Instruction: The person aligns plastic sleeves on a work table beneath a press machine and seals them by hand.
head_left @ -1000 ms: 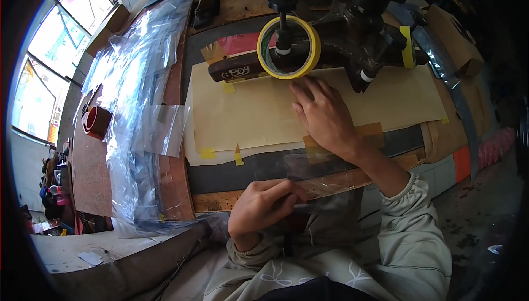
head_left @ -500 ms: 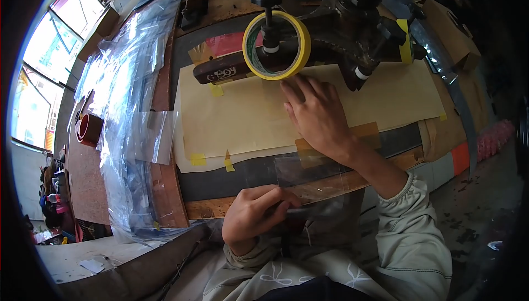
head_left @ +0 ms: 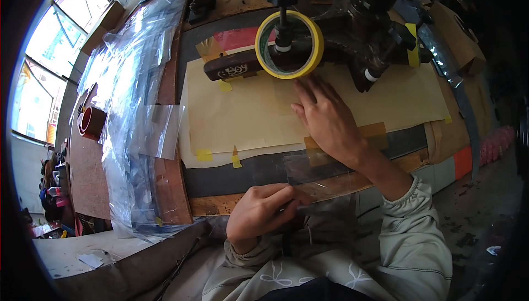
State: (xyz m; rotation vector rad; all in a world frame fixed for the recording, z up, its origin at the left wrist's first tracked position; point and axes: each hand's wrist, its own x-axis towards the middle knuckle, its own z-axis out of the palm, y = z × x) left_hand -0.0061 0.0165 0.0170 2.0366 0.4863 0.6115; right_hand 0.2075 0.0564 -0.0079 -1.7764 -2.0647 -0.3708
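Observation:
My right hand (head_left: 333, 127) lies with fingers stretched out on a cream paper sheet (head_left: 242, 116), its fingertips just below a roll of yellow tape (head_left: 318, 53). The tape roll hangs around a black knob screw (head_left: 282, 20) on a dark machine arm with white lettering (head_left: 234, 70). At the board's front edge, my left hand (head_left: 262, 213) is closed, thumb and forefinger pinched at the edge of a clear plastic sheet (head_left: 319, 175). That sheet reaches over the wooden edge toward my right wrist. Brown tape (head_left: 374, 134) shows beside the wrist.
A pile of clear plastic bags (head_left: 132, 91) covers the board's left side, with a brown tape roll (head_left: 91, 123) beyond it. Yellow tape bits (head_left: 204, 155) stick to the paper. Cardboard (head_left: 454, 36) stands at right, near pink plastic (head_left: 497, 144).
The view has shifted slightly, so the bench appears a little farther right. My right hand's fingers look straighter on the paper. My left hand keeps its pinch at the board's edge.

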